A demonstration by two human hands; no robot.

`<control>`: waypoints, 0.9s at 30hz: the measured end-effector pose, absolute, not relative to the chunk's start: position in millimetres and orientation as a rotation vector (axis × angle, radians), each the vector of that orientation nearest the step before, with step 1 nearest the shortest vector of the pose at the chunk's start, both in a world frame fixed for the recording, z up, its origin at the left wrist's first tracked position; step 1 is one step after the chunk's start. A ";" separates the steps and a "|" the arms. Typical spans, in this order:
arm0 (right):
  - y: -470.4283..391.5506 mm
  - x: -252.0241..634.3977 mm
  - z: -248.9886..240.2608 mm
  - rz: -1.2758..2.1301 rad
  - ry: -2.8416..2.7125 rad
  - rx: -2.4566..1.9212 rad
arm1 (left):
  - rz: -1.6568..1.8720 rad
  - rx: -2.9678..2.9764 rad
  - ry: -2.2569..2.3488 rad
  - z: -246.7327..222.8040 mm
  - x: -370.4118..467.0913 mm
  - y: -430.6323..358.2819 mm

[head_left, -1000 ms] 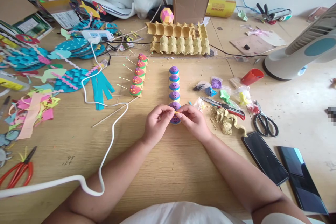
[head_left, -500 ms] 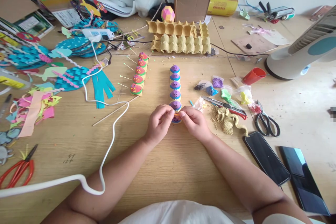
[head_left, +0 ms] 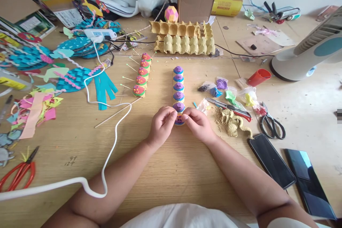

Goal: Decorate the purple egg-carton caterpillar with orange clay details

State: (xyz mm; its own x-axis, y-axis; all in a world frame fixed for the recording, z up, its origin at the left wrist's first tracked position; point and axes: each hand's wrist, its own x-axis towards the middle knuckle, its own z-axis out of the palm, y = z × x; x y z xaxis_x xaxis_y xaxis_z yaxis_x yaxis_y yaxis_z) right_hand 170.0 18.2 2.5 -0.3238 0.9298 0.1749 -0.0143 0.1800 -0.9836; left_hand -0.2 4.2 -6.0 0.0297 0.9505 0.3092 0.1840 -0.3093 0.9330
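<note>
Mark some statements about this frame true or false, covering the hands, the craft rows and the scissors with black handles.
1. The left hand and right hand are at the near end of the purple-and-blue row. True.
2. The left hand is spread flat. False: its fingers are curled together.
3. A thin orange piece is between the two hands' fingertips. True.
4. The red-and-green row stands left of the purple-and-blue row. True.
5. The red-and-green row shows more domes. False: it shows five, the other six.
6. The black-handled scissors lie nearer the left hand. False: the black-handled scissors lie nearer the right hand.
</note>
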 end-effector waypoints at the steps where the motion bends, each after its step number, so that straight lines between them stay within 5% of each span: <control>1: 18.3 170.4 2.9 1.285 -1.540 -0.908 | 1.360 1.581 1.170 -6.6 -0.2 4.5; 27: 19.9 172.0 -0.1 1.326 -1.485 -0.870 | 1.303 1.537 1.215 -9.6 0.7 2.7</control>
State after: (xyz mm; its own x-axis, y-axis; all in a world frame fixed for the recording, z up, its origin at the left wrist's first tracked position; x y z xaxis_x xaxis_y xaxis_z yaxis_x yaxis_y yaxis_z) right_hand 172.0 19.9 -0.1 -0.3146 0.9318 0.1812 -0.0749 0.1659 -0.9833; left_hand 0.7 2.7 -9.6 0.0221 0.9679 0.2503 0.1822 -0.2501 0.9509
